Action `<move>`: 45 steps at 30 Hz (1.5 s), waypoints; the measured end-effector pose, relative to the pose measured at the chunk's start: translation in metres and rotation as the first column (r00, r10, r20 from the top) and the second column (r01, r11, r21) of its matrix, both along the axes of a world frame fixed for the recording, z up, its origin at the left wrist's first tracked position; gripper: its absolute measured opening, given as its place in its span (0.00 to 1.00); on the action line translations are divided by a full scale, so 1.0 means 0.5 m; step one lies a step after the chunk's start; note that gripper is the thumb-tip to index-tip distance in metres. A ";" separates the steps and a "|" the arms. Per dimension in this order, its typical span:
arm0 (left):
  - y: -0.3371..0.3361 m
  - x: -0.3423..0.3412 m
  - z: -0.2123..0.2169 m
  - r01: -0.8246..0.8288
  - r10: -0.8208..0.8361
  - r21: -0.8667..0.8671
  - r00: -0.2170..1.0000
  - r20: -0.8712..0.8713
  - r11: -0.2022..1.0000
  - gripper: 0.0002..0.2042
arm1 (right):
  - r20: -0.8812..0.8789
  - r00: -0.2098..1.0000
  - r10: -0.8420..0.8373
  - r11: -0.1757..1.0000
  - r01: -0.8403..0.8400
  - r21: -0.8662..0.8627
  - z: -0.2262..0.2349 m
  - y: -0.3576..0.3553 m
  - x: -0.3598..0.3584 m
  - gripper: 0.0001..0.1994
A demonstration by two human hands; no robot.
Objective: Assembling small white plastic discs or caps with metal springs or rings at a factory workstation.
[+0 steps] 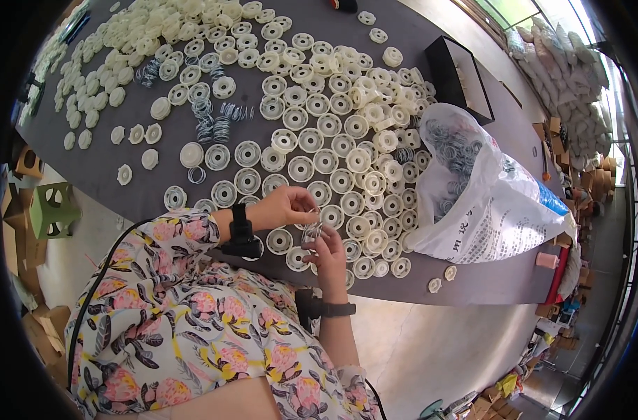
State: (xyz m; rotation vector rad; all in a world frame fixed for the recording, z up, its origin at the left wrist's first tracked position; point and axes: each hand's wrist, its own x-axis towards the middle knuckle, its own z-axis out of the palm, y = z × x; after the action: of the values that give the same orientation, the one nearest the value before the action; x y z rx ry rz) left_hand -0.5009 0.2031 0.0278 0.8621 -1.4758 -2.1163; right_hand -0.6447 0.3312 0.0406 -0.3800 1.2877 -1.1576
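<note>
Small metal spring (312,232) at frame centre, pinched between left hand (285,208) above and right hand (329,256) below; both hands' fingertips clamped on it; white plastic discs (325,161) spread over grey table (109,175) beyond.

A small assembly workshop: a long grey table (123,178) is covered edge to edge with white plastic discs (301,168) and metal springs (214,126). A bag of springs (487,203) lies at its right end, with stacked sacks (571,77) and cardboard boxes (599,175) beyond.
</note>
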 end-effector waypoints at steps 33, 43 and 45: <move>0.027 0.005 0.021 0.073 -0.068 -0.661 0.997 0.032 0.747 0.15 | 0.388 0.883 -0.263 0.965 0.241 0.106 -0.026 -0.023 -0.005 0.18; 0.065 -0.003 0.052 -0.038 0.037 0.474 0.999 0.012 0.880 0.12 | -0.520 0.808 -0.277 0.910 0.046 -0.413 -0.012 -0.021 0.010 0.20; 0.064 -0.001 0.059 -0.040 0.029 0.443 0.999 0.031 0.896 0.12 | -0.445 0.856 -0.263 0.889 0.036 -0.457 -0.016 -0.017 -0.001 0.20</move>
State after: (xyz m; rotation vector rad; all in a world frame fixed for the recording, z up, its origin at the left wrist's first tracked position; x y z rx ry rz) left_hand -0.5012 0.2352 0.0571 1.0619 -0.9829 -2.4668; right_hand -0.6450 0.3226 0.0327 -0.9763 1.5141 -1.5565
